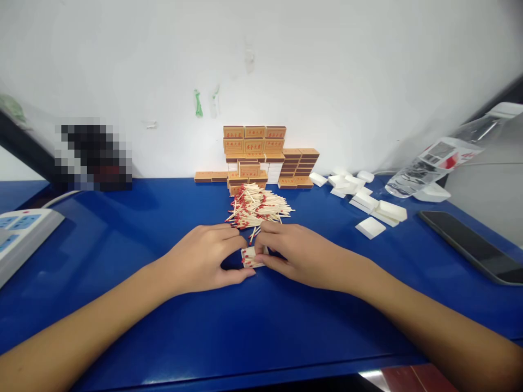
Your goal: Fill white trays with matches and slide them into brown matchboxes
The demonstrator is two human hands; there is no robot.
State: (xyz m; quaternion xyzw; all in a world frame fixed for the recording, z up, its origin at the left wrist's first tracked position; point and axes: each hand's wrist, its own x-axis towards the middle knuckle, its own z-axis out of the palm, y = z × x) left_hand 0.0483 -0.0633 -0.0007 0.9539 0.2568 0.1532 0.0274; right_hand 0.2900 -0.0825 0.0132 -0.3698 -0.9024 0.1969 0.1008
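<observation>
A small white matchbox tray (247, 263) with red-headed matches in it lies on the blue table in front of me. My left hand (208, 255) curves around the tray's left end, thumb at the near side and fingers at the far side. My right hand (288, 251) is over the tray's right part, thumb and curled forefinger closed at the matches inside; the fingertips partly hide them. Just beyond both hands is a loose heap of matches (261, 206), a few of them straying close to my fingers.
Stacked orange-brown matchboxes (254, 146) stand against the wall behind the heap. Several white trays (370, 227) lie scattered to the right, near a tilted water bottle (439, 158) and a dark phone (474, 245). A white device with blue labels (30, 234) sits at the left.
</observation>
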